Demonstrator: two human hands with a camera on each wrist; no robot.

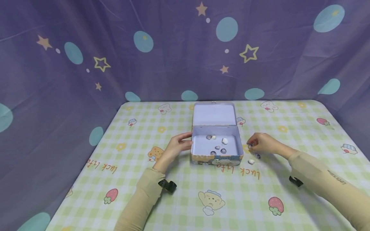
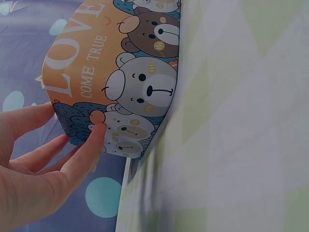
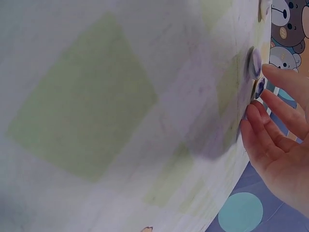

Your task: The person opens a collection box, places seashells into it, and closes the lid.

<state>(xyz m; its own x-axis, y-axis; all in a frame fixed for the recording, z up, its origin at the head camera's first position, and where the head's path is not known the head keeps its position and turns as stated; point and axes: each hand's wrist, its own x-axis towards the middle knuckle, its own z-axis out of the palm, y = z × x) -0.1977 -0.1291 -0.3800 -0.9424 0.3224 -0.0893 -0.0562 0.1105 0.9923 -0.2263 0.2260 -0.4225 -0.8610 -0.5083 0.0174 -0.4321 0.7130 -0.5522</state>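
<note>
**Seashell (image 1: 250, 146) pinched in the right hand (image 1: 262, 143), just outside the hinged tin box (image 1: 216, 160)**

The tin's compartment lies to the left of the right hand's fingers, and the right wall of the tin stands between them. The seashell is low over the bench (image 1: 136, 109), just beside that wall, gripped between thumb and fingertips; whether it has left the cloth (image 1: 245, 199) I cannot tell. It looks roundish, too small for a long axis to be read. The tin's longer side runs left to right, and the lid (image 1: 215, 115) is folded back on the far side, away from the right hand's side of the opening.

The right hand is the nearer one to the loose shells. The left hand (image 1: 177, 144) holds nothing: its fingers are extended and touch the tin's left wall — a bracing touch, I judge, rather than a grip.

Two more shells lie on the cloth nearer the person: a grey-violet shell (image 1: 257, 156) right beneath the right hand, and a white shell (image 1: 251, 161) a little farther out. About six shells (image 1: 223, 150) are scattered on the tin's floor. Behind the bench hangs a purple curtain (image 1: 179, 67) — well apart from both hands.
</note>
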